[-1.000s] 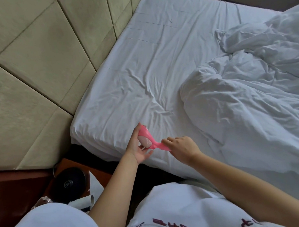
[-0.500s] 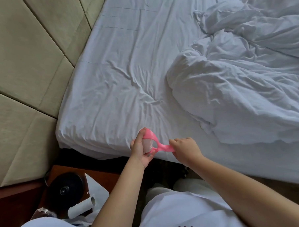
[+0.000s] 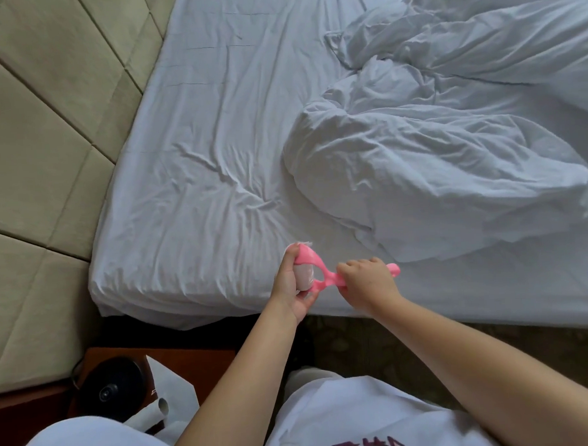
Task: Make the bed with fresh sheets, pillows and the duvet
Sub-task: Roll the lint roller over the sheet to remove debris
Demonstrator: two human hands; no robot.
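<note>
We look down on the bed [image 3: 214, 132], its white fitted sheet [image 3: 197, 206] creased in a star of wrinkles near the near edge, and on the padded beige headboard wall [image 3: 46, 139] that meets it on the left. The rumpled white duvet [image 3: 435, 169] lies heaped over the right half of the mattress, with no pillows in view. Below the bed's corner stands a dark wooden nightstand [image 3: 204, 358] carrying a round black device [image 3: 108, 389], white paper [image 3: 171, 386] and a small cardboard tube [image 3: 152, 412]. Over the bed's near edge we hold a pink lint roller [image 3: 322, 275]: our left hand [image 3: 293, 287] wraps its fingers round the pale roll at the head, thumb up against a scrap of white sheet, while our right hand [image 3: 367, 283] grips the handle, whose pink tip pokes out past the knuckles. Compared with half a second ago, the handle end now shows beyond the right hand, a torn white edge has appeared at the thumb, and both hands sit slightly further onto the mattress.
</note>
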